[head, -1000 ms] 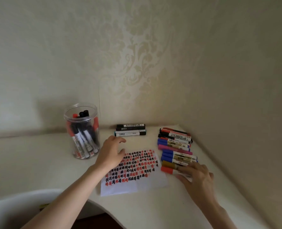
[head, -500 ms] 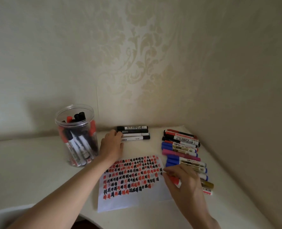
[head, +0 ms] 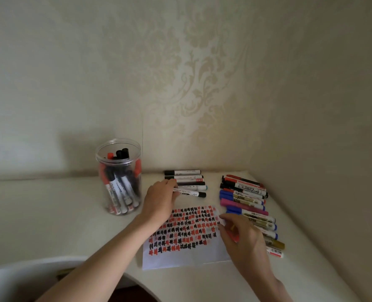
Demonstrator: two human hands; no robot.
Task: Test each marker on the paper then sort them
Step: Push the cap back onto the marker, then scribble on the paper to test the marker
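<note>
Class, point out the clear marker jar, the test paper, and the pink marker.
clear marker jar (head: 106, 153), head view, left rim.
test paper (head: 180, 259), head view, blank lower margin.
pink marker (head: 237, 204), head view, pink barrel.

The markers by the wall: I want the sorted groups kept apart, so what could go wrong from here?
1. The left hand is setting a black-tipped marker askew beside the small pile; it may roll onto the paper.
2. The right hand, closed on a red marker, could nudge the crowded row.
</note>
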